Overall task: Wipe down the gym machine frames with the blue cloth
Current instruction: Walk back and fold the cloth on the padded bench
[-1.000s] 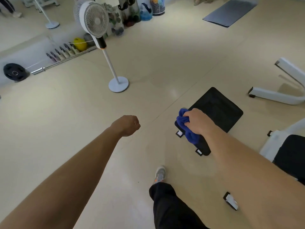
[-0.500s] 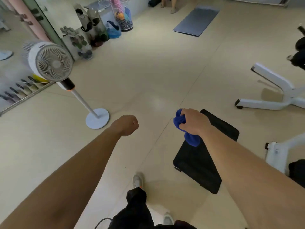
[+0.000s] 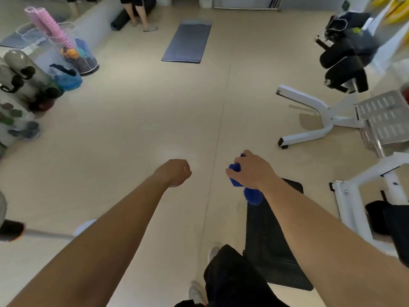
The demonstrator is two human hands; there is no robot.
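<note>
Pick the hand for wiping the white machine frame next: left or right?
Right. The right hand grips the blue cloth and is on the same side as the white machine frame; the left hand is curled, holding nothing, farther away.

My right hand [image 3: 252, 171] grips the bunched blue cloth [image 3: 252, 197] above the near end of a black floor mat [image 3: 272, 251]. My left hand [image 3: 174, 172] is curled into a fist and holds nothing. A white machine frame [image 3: 309, 105] stands ahead to my right, and a grey mat [image 3: 188, 41] lies farther off.
</note>
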